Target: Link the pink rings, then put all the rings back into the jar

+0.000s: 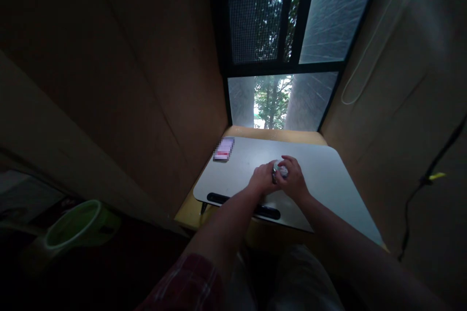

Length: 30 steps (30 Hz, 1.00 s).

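Note:
Over the white lap table (321, 180), my two hands meet around a small, pale, shiny object (280, 169). Its kind cannot be made out, since fingers cover much of it. My left hand (261, 179) is closed around its left side. From the right, my right hand (293, 178) grips it with curled fingers at its top and near side. Whether the object touches the tabletop is hidden by the hands.
A phone (224, 149) lies at the table's far left corner. The lap table stands on a yellowish ledge (188, 211) between two walls, with a window (277, 97) behind. A green bucket (78, 226) is at lower left. A dark cable (425, 181) hangs at right.

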Tool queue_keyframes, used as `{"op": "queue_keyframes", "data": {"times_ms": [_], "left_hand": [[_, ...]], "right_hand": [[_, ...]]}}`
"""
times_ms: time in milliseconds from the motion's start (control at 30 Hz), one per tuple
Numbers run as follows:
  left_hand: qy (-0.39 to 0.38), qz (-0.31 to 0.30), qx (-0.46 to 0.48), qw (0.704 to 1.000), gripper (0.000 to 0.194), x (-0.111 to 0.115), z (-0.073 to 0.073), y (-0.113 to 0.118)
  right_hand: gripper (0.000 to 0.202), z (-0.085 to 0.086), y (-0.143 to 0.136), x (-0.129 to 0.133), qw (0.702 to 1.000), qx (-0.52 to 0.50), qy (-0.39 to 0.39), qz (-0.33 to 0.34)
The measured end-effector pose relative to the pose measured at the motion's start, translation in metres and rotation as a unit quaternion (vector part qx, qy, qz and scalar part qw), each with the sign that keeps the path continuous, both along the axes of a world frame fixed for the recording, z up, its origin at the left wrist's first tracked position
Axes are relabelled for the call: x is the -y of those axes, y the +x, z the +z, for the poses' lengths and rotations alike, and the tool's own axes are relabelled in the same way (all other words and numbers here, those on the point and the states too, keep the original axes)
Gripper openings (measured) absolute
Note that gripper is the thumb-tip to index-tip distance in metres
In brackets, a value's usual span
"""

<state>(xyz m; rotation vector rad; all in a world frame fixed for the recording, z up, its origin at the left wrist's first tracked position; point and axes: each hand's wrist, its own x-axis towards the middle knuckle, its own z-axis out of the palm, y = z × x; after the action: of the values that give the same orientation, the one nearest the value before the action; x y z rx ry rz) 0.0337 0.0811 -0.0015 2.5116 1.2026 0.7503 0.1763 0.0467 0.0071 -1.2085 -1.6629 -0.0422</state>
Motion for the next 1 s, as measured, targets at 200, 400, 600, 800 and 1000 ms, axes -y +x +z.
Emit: {"op": "queue_keyframes", "data": {"times_ms": [200,400,600,800,1000], "left_hand": [[0.005,0.021,-0.026,0.999,0.079,-0.016,0.004,0.010],[0.017,0.019,-0.031,0.999,0.075,-0.011,0.005,0.009],[0.011,0.020,-0.019,1.000,0.074,-0.012,0.004,0.008],[0.006,0.026,-0.021,0.999,0.077,-0.016,-0.002,0.010],[0.007,0.025,-0.019,0.999,0.075,-0.017,-0.003,0.011]], "right_hand": [[0.026,-0.003,0.013,-0.020,0.999,-0.012,0.046,0.012],[0.034,-0.015,0.011,-0.023,0.996,-0.027,0.081,-0.004],[0.047,-0.027,0.014,-0.028,0.997,-0.056,0.030,-0.044],[0.045,-0.026,0.015,-0.027,0.998,-0.046,0.033,-0.039],[0.046,-0.023,0.014,-0.027,0.998,-0.045,0.048,-0.006]]}}
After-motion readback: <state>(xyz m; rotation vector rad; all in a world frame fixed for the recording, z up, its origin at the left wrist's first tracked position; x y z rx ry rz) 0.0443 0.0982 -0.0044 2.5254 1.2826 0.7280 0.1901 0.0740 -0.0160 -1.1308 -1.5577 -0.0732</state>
